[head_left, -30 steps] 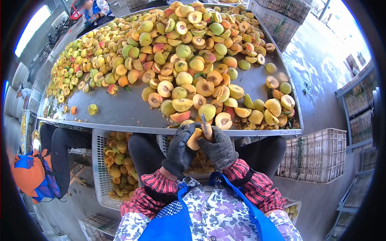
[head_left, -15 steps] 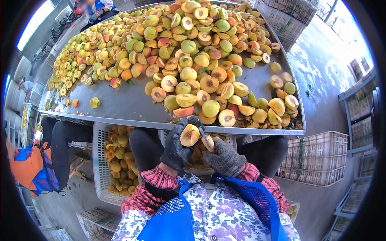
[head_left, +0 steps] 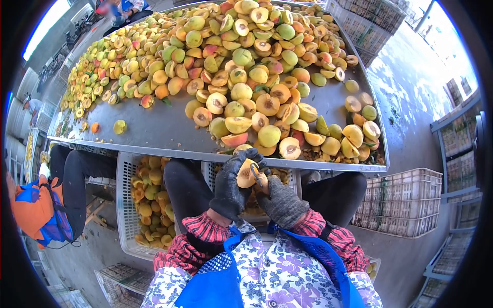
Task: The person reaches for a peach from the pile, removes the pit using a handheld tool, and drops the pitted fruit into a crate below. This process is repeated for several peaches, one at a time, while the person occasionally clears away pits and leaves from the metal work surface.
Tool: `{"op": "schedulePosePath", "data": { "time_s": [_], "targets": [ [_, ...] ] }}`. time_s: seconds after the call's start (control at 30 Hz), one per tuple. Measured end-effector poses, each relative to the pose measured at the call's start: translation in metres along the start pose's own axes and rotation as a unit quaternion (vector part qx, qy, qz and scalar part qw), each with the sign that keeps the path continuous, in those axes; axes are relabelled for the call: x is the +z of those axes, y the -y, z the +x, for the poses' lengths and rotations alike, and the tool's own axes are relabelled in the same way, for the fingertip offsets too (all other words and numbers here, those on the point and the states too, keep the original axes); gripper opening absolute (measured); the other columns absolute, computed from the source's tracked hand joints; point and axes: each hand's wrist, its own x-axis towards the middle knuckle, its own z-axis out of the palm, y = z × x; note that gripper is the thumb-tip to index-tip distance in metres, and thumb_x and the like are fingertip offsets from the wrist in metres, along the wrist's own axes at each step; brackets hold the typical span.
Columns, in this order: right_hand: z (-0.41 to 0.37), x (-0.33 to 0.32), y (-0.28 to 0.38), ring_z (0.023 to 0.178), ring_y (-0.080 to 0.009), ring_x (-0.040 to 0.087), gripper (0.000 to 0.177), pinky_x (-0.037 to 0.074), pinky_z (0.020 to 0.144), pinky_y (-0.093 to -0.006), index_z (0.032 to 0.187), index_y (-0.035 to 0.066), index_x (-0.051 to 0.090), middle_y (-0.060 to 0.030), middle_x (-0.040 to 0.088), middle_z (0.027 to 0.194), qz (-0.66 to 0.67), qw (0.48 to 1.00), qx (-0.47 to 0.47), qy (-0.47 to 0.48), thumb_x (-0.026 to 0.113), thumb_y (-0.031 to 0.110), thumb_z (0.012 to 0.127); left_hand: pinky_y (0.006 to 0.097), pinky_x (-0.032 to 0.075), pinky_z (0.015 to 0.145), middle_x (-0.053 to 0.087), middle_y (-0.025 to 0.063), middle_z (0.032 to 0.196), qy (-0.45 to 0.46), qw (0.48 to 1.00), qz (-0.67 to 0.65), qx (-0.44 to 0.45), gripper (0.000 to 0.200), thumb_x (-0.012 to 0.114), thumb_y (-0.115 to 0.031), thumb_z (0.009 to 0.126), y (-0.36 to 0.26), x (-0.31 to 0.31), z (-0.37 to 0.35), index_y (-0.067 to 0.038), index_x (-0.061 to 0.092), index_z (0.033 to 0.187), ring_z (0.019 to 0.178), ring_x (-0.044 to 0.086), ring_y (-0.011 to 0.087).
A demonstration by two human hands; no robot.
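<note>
My left hand [head_left: 229, 186], in a dark glove, is closed around a peach half [head_left: 245, 175] with its cut face turned up. In my right hand [head_left: 285, 201], gloved in grey, is a small pitting tool [head_left: 262, 183] with a light handle and a curved metal end. That metal end touches the cut face of the peach half. Both hands are just off the near edge of the metal table [head_left: 169, 134], above a crate [head_left: 209, 172] between my knees that holds cut fruit.
Halved peaches [head_left: 268, 104] are heaped across the table. To the left stands a white crate [head_left: 123, 205] of peach halves, and to the right another crate [head_left: 398, 203]. A co-worker's knee [head_left: 77, 169] shows at far left. Crates [head_left: 354, 31] are stacked beyond the table.
My right hand has moved left and brought the pitting tool's metal end onto the peach half. My left hand has tilted the half and shifted slightly right.
</note>
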Motion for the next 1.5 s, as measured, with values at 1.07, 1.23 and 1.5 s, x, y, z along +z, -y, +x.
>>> {"op": "schedulePosePath", "data": {
  "time_s": [1.07,1.23,1.5],
  "targets": [
    [0.008,0.027,-0.012,0.082,-0.0412,0.057,0.04,0.045,0.07,-0.0465,0.101,0.001,0.041,-0.0252,0.058,0.084,-0.011,0.992,0.088,0.088,0.063,0.023,0.075,0.0299,0.046,0.084,0.058,0.0101,0.105,-0.006,0.997,-0.033,-0.063,0.025,0.043,-0.007,0.088,0.036,-0.05,0.01,0.001,0.053,0.109,0.095,0.057,0.0175],
    [0.016,0.039,-0.022,0.083,-0.0417,0.057,0.04,0.045,0.069,-0.047,0.101,0.001,0.041,-0.0265,0.058,0.084,-0.049,0.987,0.106,0.108,0.063,0.023,0.075,0.0286,0.048,0.078,0.059,0.0083,0.099,-0.11,0.972,0.195,0.068,0.023,0.044,-0.01,0.089,0.051,-0.056,0.007,0.001,0.056,0.104,0.09,0.058,0.0147],
    [0.014,0.034,-0.02,0.083,-0.0402,0.057,0.043,0.046,0.069,-0.0444,0.108,0.0,0.042,-0.0243,0.058,0.085,-0.051,0.978,0.099,0.175,0.061,0.022,0.076,0.028,0.048,0.074,0.063,0.006,0.092,-0.051,0.966,0.24,0.078,0.018,0.051,-0.01,0.084,0.045,-0.062,0.007,-0.001,0.061,0.095,0.082,0.06,0.0142]
  ]
}}
